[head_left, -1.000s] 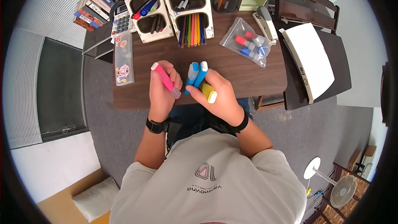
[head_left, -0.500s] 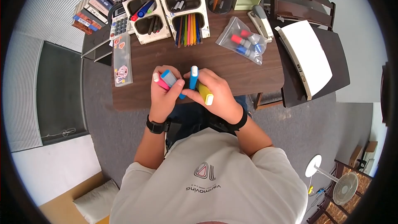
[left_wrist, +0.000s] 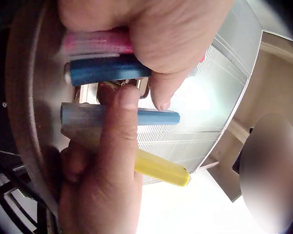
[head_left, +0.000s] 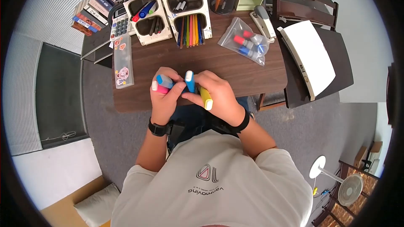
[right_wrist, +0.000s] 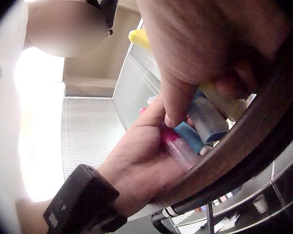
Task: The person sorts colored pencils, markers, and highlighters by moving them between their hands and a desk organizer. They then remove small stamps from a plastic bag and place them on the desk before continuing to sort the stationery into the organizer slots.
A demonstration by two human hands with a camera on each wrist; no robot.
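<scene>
In the head view, my left hand (head_left: 165, 103) grips a pink highlighter (head_left: 159, 87) and a blue highlighter (head_left: 164, 80) side by side, its thumb across them. Close beside it, my right hand (head_left: 221, 98) holds another blue highlighter (head_left: 190, 82) and a yellow highlighter (head_left: 206, 98). The left wrist view has all of them roughly in a row, with the right thumb lying over the blue highlighter (left_wrist: 158, 117) above the yellow one (left_wrist: 161, 168). Both hands are at the near edge of the brown table, and the left fingertips come right up to the right hand's blue highlighter.
White organizers (head_left: 162, 14) with pens and colored pencils (head_left: 191, 31) stand at the back. To the right lie a zip bag (head_left: 246, 42) of red- and blue-capped bottles and a stapler (head_left: 263, 25). A sticker-covered pencil case (head_left: 123, 63) lies left; a mesh cup (head_left: 222, 2) holds scissors.
One blue highlighter has passed from my right hand to my left, which earlier held only the pink one. Both hands have since shifted slightly left.
</scene>
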